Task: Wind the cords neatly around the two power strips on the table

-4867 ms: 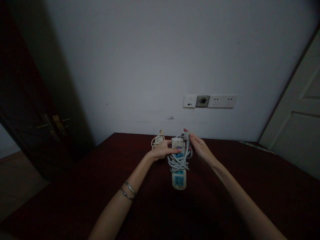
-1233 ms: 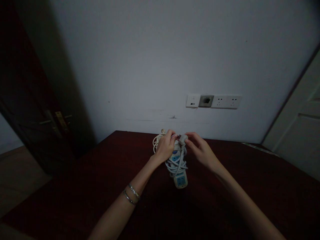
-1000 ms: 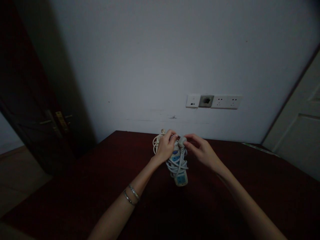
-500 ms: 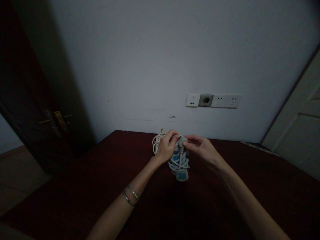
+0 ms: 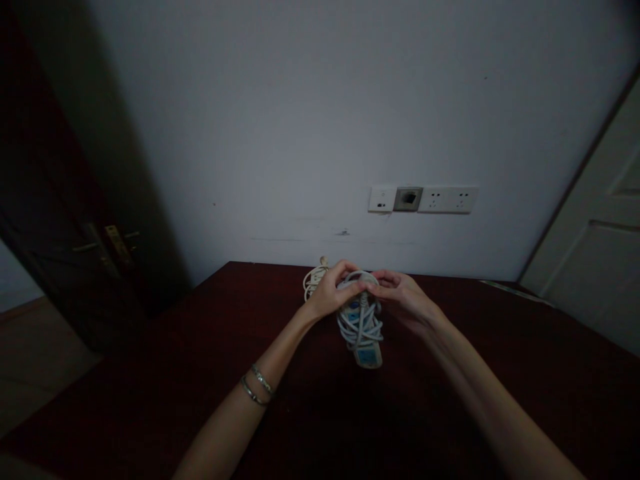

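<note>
A power strip [image 5: 369, 355] with blue socket faces is wrapped in its own grey-white cord [image 5: 361, 327]. My left hand [image 5: 334, 292] grips its far end from the left, thumb reaching across the top. From the right, my right hand [image 5: 400, 293] pinches the plug end of the cord, and its fingertips meet my left thumb there. The plug itself is mostly covered by the fingers. Just beyond my left hand lies a second, cream-coloured bundle of cord [image 5: 313, 280], partly hidden by that hand.
The dark red table [image 5: 210, 347] reaches back to a pale wall. Wall sockets [image 5: 445, 199] sit above its back edge. A dark door with a brass lock [image 5: 117, 243] is at the left, a pale door [image 5: 610, 267] at the right.
My left thumb has moved right onto the plug, and my fingers now cover more of it. A cord loop shows above the thumb. The strip's near end has shifted slightly right and nearer.
</note>
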`<state>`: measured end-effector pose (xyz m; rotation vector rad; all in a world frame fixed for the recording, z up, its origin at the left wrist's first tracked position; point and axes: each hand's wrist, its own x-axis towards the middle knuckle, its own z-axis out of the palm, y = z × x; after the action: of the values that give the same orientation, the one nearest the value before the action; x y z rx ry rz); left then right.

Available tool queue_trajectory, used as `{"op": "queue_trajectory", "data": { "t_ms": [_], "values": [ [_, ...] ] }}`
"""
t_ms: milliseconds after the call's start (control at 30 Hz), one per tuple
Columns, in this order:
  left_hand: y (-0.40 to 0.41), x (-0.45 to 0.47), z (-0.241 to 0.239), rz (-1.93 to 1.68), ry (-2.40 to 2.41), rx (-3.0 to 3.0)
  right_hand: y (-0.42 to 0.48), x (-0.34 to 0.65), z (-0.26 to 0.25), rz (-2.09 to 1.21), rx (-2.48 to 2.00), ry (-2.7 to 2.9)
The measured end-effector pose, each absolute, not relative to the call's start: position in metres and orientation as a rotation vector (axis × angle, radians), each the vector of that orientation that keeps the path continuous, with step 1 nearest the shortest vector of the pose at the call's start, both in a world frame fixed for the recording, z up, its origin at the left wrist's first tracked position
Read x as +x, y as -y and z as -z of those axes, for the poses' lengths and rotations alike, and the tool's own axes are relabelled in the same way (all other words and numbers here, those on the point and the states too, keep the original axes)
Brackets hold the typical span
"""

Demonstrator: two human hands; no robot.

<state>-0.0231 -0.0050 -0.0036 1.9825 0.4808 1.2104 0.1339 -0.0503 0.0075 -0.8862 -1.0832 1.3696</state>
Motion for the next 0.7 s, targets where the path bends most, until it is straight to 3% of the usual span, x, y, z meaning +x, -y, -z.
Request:
{"op": "queue_trajectory", "data": {
  "t_ms": [267,700],
  "values": [
    [0.002,-0.021,0.005,-1.034,-0.444,1.747,0.053,0.137,-0.011,-1.239,-0.982,1.175],
    [-0.008,-0.015,0.022,-1.055,-0.499,1.602,0.041,0.142,0.0,-1.194,-1.018,1.234]
  ]
}}
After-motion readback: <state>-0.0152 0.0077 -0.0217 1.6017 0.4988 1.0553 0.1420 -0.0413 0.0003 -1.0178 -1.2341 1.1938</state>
